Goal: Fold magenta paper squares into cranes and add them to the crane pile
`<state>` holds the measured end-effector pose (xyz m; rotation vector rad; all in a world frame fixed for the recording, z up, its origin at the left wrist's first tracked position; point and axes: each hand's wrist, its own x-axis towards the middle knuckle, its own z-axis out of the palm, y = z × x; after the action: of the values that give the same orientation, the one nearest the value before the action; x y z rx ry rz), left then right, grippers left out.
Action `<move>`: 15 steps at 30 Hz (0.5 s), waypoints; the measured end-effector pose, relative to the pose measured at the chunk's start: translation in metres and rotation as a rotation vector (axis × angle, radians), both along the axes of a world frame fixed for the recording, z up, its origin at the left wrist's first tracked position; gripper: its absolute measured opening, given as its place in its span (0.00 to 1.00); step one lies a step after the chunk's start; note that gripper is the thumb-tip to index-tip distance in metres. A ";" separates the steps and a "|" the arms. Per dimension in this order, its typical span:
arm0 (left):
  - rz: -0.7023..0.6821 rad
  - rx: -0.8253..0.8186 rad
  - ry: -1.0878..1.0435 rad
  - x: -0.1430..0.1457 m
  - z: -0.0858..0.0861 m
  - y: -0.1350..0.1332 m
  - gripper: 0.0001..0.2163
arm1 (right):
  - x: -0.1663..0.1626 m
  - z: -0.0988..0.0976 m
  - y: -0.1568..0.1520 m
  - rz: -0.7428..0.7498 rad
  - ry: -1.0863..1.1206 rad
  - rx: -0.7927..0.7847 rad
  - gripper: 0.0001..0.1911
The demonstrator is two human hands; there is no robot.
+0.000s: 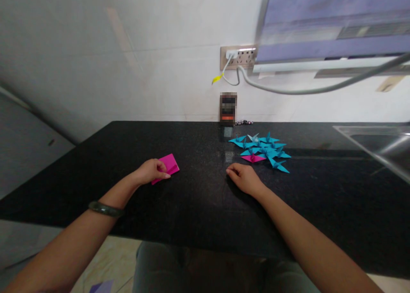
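Observation:
My left hand (152, 171) is closed at the near left edge of some square pink paper (171, 163), thumb and fingers pinching it. The paper lies on the black countertop (195, 190); I cannot tell if it is one sheet or a stack. On the right, my right hand (245, 177) rests on the counter with its fingers curled in, and nothing shows in them. Just beyond it sits a pink paper crane (253, 158), beside a cluster of several blue paper cranes (265, 150). One paler crane (255, 138) stands at the back of the group.
Against the wall, a small dark box (228, 109), partly blurred, stands beside a beaded string (244, 122). A socket panel (238, 57) with a white plug and a grey cable (288, 90) is above. At the right is a metal sink (384, 141).

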<state>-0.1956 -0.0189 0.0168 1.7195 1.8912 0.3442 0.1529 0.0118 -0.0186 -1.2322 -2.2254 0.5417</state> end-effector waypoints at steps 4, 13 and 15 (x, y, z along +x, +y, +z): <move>-0.019 0.007 0.027 -0.001 0.000 0.000 0.15 | 0.000 0.000 0.000 0.000 0.002 -0.002 0.10; -0.120 0.089 0.221 0.007 0.006 -0.001 0.16 | 0.000 0.000 0.001 0.002 0.000 -0.007 0.10; -0.139 0.091 0.252 0.008 0.007 -0.001 0.16 | 0.000 0.001 0.001 0.001 -0.003 -0.007 0.10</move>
<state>-0.1877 -0.0202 0.0236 2.0247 1.9396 0.1679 0.1526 0.0127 -0.0180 -1.2362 -2.2280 0.5490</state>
